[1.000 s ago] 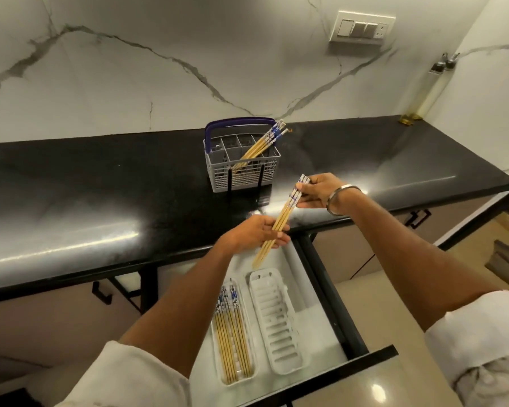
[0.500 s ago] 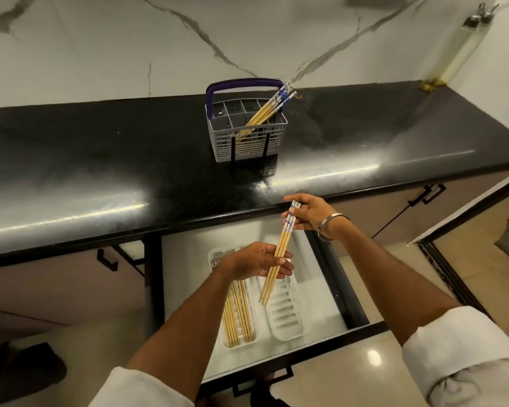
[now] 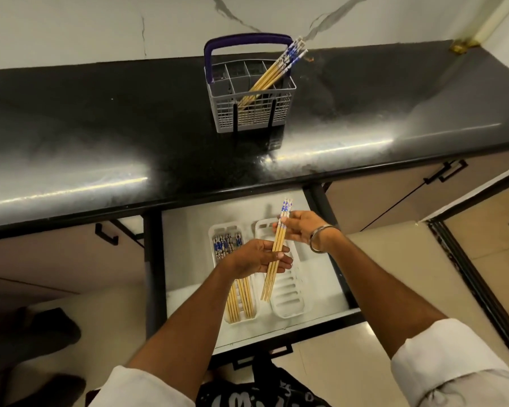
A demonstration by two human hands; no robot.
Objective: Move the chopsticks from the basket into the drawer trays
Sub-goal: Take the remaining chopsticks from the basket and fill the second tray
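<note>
Head view: on the black tabletop (image 3: 100, 136), toward 12 o'clock, stands a grey basket (image 3: 252, 113) with a purple handle (image 3: 247, 39). A bunch of basket chopsticks (image 3: 274, 73) leans in one of its right-hand compartments, patterned tops tilted toward 1 o'clock; its other compartments look empty.

Below the tabletop edge an open drawer (image 3: 188, 259) holds two white trays side by side. The left tray (image 3: 218, 230) is filled with stored chopsticks (image 3: 241, 301), patterned ends toward 12 o'clock. The right tray (image 3: 288, 301) has bare ribs.

Above the right tray, a held bundle (image 3: 276, 248) of chopsticks runs from 12 to 6 o'clock. The left hand (image 3: 256, 258) grips its middle with fingers closed around it; the right hand (image 3: 301, 229) pinches its upper part, near the patterned ends.
</note>
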